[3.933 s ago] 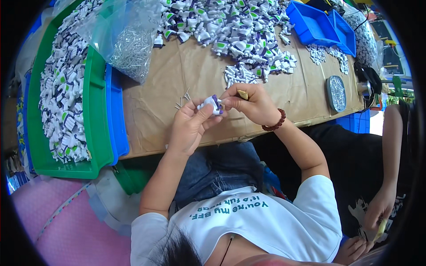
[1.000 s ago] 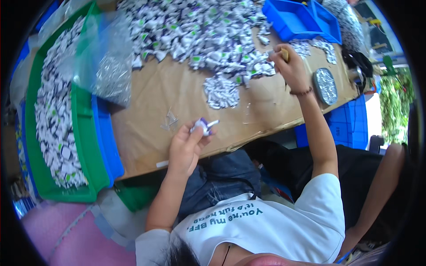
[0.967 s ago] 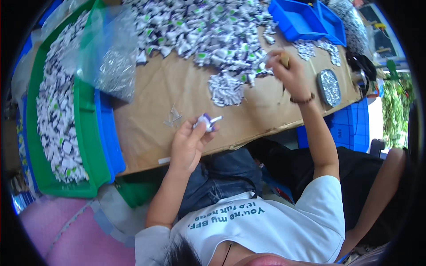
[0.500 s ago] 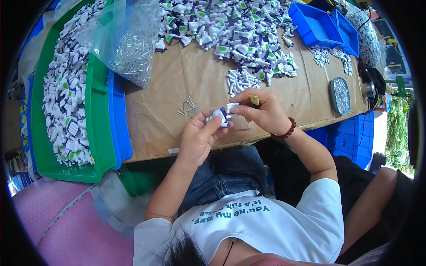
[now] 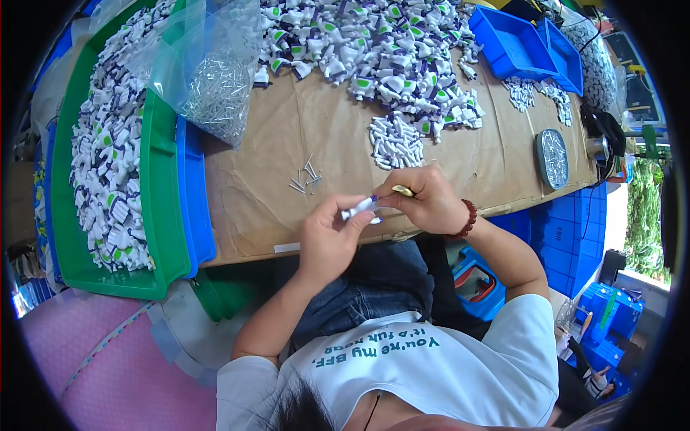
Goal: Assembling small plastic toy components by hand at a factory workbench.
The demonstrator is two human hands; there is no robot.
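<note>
A small white and purple plastic toy part is pinched between the thumb and fingers of my left hand, near the table's front edge. My right hand is closed at the part's right end, its thumb and forefinger pressed together against it. Whatever small piece those fingertips hold is hidden. A yellowish band sits on a finger of my right hand. Just beyond my hands lies a heap of small white plastic pieces. Several metal pins are scattered to the left of it.
White and purple toy parts are heaped at the back. On the left stand a green bin of similar parts and a clear bag of pins. To the right are blue trays, a pin dish and a blue stool below.
Both hands have come slightly nearer my body, and the toy part has turned between them. Another person's arm at the right has left view, uncovering the blue stool and blue crates.
</note>
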